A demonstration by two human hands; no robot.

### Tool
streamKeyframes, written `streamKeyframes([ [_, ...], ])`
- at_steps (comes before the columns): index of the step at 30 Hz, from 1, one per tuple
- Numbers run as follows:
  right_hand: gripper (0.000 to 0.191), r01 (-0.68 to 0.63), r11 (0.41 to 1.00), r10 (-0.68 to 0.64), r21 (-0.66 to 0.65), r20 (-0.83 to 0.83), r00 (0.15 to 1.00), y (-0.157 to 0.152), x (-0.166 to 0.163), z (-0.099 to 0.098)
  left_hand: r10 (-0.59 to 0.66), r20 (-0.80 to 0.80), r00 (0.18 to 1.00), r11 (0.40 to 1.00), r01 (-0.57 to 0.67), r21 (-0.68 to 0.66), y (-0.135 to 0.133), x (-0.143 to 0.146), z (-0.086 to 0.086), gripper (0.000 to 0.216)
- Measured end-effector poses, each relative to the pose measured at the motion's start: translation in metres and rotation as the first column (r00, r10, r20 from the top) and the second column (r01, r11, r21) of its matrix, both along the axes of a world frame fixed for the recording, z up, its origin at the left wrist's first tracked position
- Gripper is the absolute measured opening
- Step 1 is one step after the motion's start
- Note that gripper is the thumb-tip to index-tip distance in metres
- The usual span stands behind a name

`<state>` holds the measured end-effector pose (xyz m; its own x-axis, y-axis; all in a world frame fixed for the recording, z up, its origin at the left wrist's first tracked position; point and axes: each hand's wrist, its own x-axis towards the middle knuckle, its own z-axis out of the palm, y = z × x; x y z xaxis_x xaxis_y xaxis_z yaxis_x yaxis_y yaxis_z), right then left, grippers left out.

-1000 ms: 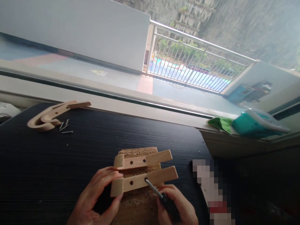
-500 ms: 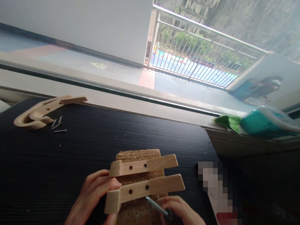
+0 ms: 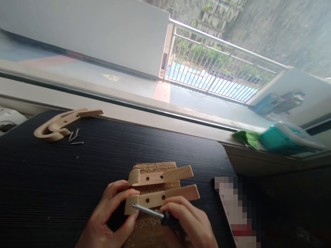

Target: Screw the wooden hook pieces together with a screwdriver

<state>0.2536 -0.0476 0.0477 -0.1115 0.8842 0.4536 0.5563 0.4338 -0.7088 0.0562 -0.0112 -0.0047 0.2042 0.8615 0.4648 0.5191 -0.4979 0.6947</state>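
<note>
My left hand (image 3: 113,210) pinches the curved end of the nearer wooden hook (image 3: 155,199), thumb below and fingers above. That hook lies on a wooden board (image 3: 150,224) pitted with many small holes, and a screw shows in each of its two holes. Just beyond it on the same board is a second wooden hook (image 3: 152,178), also with two screws. In my right hand (image 3: 188,220) is a screwdriver (image 3: 148,209) with a dark handle; its metal shaft points left, the tip in front of the nearer hook's curved end.
On the black table (image 3: 108,148), more wooden hooks (image 3: 62,122) lie at the far left beside several loose screws (image 3: 74,135). A pixelated flat object (image 3: 232,206) sits at the right edge. A green cloth (image 3: 247,137) and a teal container (image 3: 284,137) rest on the window sill.
My right hand has raised the screwdriver and swung its tip left, from below the hook's right screw to its curved end. My left hand still grips the hook; the view has shifted slightly.
</note>
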Motion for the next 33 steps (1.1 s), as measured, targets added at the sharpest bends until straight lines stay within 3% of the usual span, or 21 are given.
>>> streamKeyframes([
  [3, 0.021, -0.067, 0.995, 0.075, -0.073, 0.116, 0.990, 0.012, -0.002, 0.015, 0.016, 0.030, 0.999, 1.000, -0.016, 0.014, 0.000, 0.002, 0.004, 0.025],
  [7, 0.014, -0.051, 0.972, 0.123, -0.230, 0.310, 0.943, 0.021, -0.002, 0.029, 0.015, 0.067, 0.998, 1.000, -0.013, -0.023, 0.001, 0.003, 0.006, 0.024],
  [10, 0.013, -0.032, 0.962, 0.145, -0.272, 0.403, 0.904, 0.025, -0.002, 0.034, 0.013, 0.097, 0.995, 0.998, -0.006, -0.070, 0.001, 0.003, 0.007, 0.024],
  [26, 0.015, -0.101, 0.955, 0.252, -0.280, 0.579, 0.776, 0.035, -0.022, 0.045, -0.063, 0.199, 0.978, 0.990, 0.086, -0.111, -0.004, 0.000, 0.008, 0.025],
  [33, 0.007, -0.114, 0.944, 0.272, -0.310, 0.531, 0.803, 0.039, -0.023, 0.038, -0.083, 0.218, 0.973, 0.986, 0.111, -0.122, -0.005, 0.000, 0.014, 0.021],
])
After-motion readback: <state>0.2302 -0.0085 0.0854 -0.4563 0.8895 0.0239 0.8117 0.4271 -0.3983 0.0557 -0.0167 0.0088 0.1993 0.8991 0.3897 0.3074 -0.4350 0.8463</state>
